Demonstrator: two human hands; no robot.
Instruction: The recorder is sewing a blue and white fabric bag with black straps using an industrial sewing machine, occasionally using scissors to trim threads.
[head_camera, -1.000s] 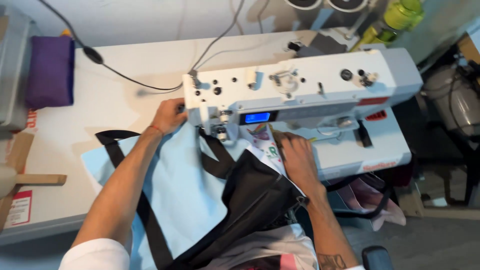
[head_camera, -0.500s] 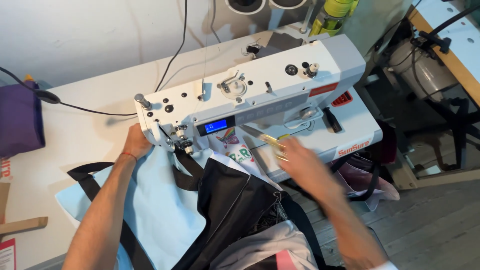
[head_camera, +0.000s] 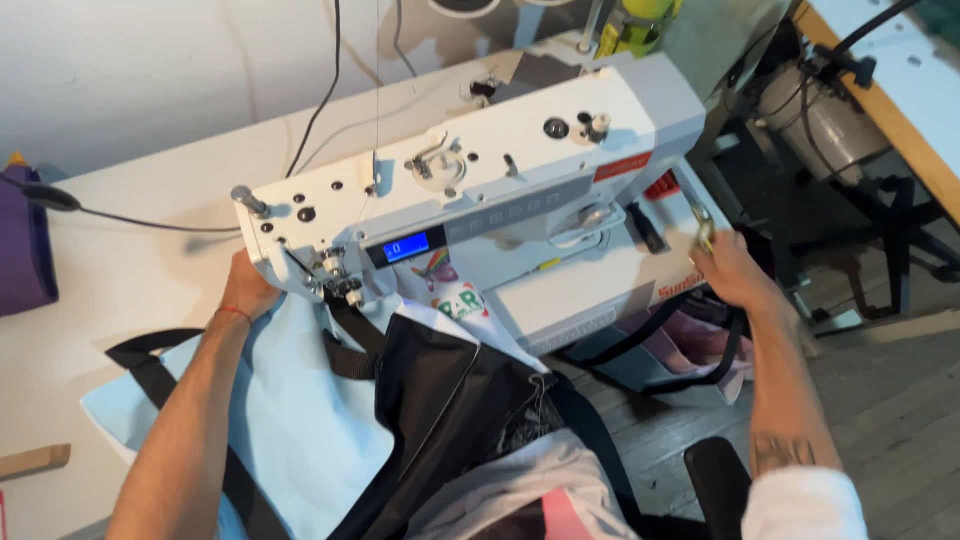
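Light-blue fabric (head_camera: 300, 420) with a black strap (head_camera: 345, 345) is pressed under the sewing machine (head_camera: 480, 200) needle by the left hand (head_camera: 245, 290), fingers flat. Small snips (head_camera: 700, 215) are gripped in the right hand (head_camera: 730, 275) beside the machine; stitching appears unfinished.

The left hand (head_camera: 245, 288) rests flat, fingers tucked under the left end of the sewing machine (head_camera: 480, 190). The right hand (head_camera: 728, 270) reaches out beside its right end, fingers curled.
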